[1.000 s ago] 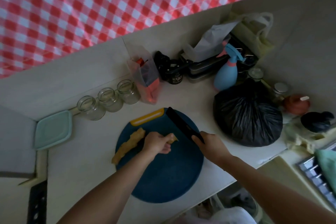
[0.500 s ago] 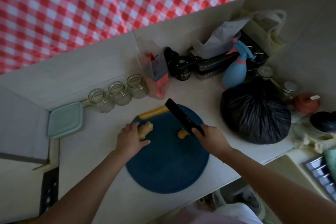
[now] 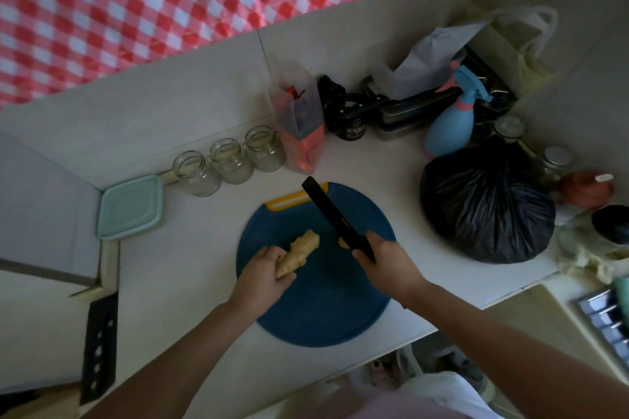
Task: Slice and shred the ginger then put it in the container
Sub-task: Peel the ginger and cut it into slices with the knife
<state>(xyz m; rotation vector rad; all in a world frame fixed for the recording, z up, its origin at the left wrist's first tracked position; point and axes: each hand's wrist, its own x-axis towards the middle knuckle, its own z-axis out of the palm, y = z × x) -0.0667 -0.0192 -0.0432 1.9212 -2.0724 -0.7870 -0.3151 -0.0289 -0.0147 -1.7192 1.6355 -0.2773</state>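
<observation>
Sitting at the far left of the worktop (image 3: pixel 190 248), the pale green container (image 3: pixel 129 206) appeared closed and lay well apart from the cutting, apparently kept aside for the shreds; no ginger showed in it. Just beside it, three glass jars (image 3: pixel 231 161) stood in a row against the wall, out of the way. Next came the left hand (image 3: pixel 263 270), its fingers curled round the near end of the ginger (image 3: pixel 299 253). The root rested on the left part of the round blue board (image 3: pixel 323 309), its free end pointing up and to the right toward the blade. That hold seemed meant to steady the root while leaving the far end clear for a cut. A small yellow cut piece (image 3: pixel 341 242) lay on the board right against the knife (image 3: pixel 328 211), partly hidden by it. The right hand (image 3: pixel 388 264) was wrapped round the knife's dark handle, the black blade angled up and away across the board; whether its edge touched the board could not be told. The job looked barely begun, most of the root being whole. Farther right, a tied black bag (image 3: pixel 486 207) sat near the board's rim.
</observation>
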